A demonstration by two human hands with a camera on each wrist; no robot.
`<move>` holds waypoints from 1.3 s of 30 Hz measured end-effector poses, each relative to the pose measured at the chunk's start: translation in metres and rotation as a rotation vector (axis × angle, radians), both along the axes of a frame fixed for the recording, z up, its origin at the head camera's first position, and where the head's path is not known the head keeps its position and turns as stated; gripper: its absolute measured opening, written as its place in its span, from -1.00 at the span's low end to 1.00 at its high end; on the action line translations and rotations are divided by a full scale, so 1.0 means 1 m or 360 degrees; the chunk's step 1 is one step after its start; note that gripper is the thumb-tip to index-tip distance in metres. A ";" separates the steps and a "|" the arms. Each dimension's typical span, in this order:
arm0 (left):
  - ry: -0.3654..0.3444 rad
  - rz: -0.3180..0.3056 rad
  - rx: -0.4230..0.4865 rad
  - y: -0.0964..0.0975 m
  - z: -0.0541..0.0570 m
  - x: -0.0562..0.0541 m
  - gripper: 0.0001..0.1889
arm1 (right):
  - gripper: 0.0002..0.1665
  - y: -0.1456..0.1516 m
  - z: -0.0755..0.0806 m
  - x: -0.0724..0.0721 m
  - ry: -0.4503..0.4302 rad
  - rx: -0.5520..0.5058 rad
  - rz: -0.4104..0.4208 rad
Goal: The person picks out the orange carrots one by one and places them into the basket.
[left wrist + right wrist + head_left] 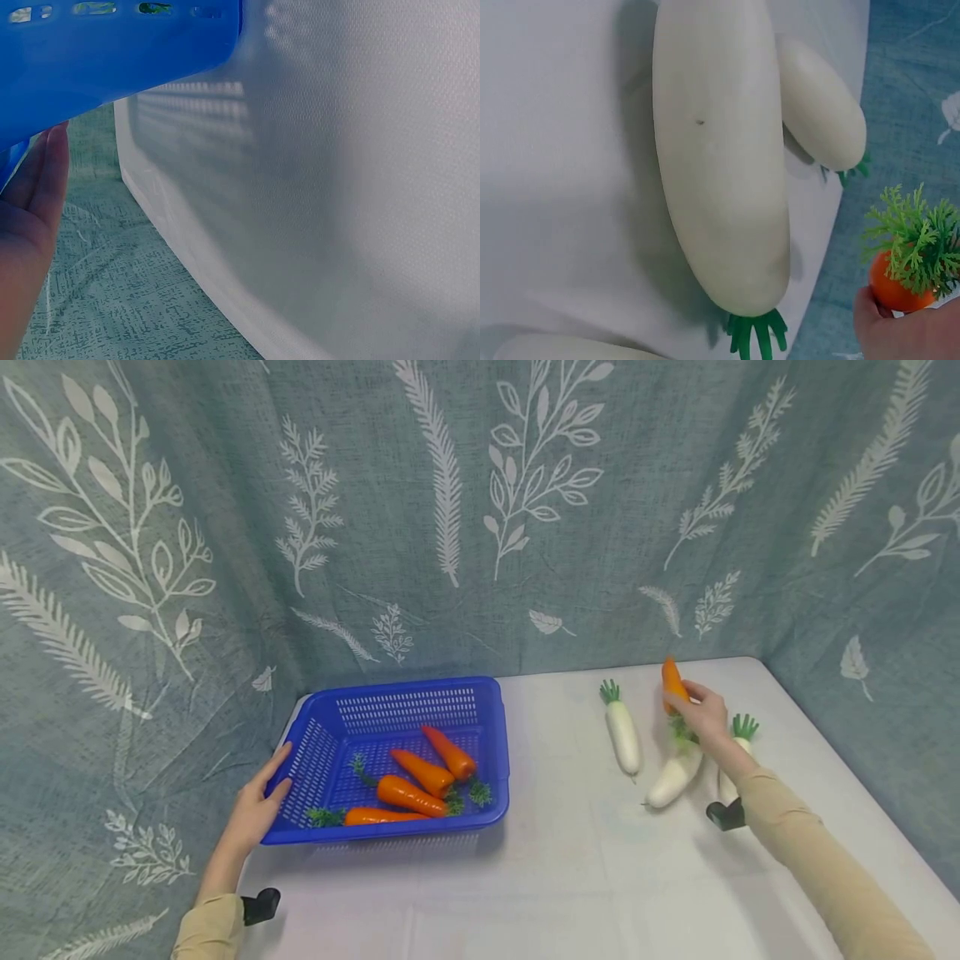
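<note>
My left hand (pixel 255 806) grips the left rim of a blue plastic basket (pixel 498 760), thumb and fingers at its edge. In the left wrist view, the fingers (pixel 52 169) reach up against the basket's outer side. Several orange carrots (pixel 408 795) with green tops lie in the basket. At the right, my right hand (pixel 705 712) holds another carrot (pixel 672 683) above the table, its tip pointing away and its leafy top toward me. Under that hand lies a white radish (pixel 673 779), with a second radish (pixel 622 737) left of it and a third (pixel 727 787) partly hidden by my forearm.
A white table (pixel 555 877) carries the basket on its left and the radishes on its right. Blue-green curtain cloth (pixel 465 527) with white leaf prints hangs behind the table and along both sides, close to its edges.
</note>
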State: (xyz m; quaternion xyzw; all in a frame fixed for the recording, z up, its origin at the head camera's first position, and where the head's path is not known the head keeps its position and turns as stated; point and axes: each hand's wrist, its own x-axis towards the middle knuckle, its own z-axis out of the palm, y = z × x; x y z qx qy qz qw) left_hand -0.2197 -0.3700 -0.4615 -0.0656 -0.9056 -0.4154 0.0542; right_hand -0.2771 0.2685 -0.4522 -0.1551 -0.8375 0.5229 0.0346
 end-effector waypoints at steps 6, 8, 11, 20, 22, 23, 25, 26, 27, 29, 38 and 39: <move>0.0013 0.0008 -0.0009 0.000 -0.002 0.000 -0.43 | -0.21 0.002 0.006 0.002 0.0053 0.0020 0.0011; 0.0018 0.0007 -0.0008 0.000 -0.002 -0.001 -0.43 | -0.21 0.003 0.007 0.002 0.0076 0.0017 0.0011; 0.0026 0.0013 -0.0009 -0.001 -0.003 -0.001 -0.43 | -0.20 0.003 0.007 0.001 0.0089 0.0018 0.0016; 0.0033 0.0014 -0.0013 0.000 -0.005 0.001 -0.43 | -0.18 0.000 0.004 0.003 0.0092 -0.0002 0.0053; 0.0035 0.0014 -0.0010 0.000 -0.005 0.001 -0.43 | -0.18 -0.002 0.004 0.003 0.0096 -0.0017 0.0063; 0.0036 0.0014 -0.0010 0.000 -0.005 0.001 -0.43 | -0.17 -0.003 0.003 0.003 0.0099 -0.0023 0.0069; 0.0036 0.0014 -0.0010 0.001 -0.006 0.001 -0.43 | -0.17 -0.005 0.003 0.003 0.0107 -0.0022 0.0084; 0.0036 0.0014 -0.0010 0.000 -0.006 0.001 -0.43 | -0.17 -0.007 0.003 0.003 0.0112 -0.0024 0.0093; 0.0035 0.0012 -0.0007 0.000 -0.006 0.001 -0.43 | -0.18 -0.008 0.003 0.003 0.0117 -0.0026 0.0102; 0.0035 0.0009 -0.0003 0.000 -0.006 0.001 -0.43 | -0.18 -0.011 0.004 0.003 0.0123 -0.0017 0.0117; 0.0022 0.0012 -0.0004 0.001 -0.005 0.001 -0.42 | -0.20 -0.031 0.005 0.000 0.0113 -0.0052 0.0214; 0.0023 0.0012 -0.0005 0.001 -0.005 0.001 -0.42 | -0.20 -0.033 0.006 0.000 0.0116 -0.0069 0.0222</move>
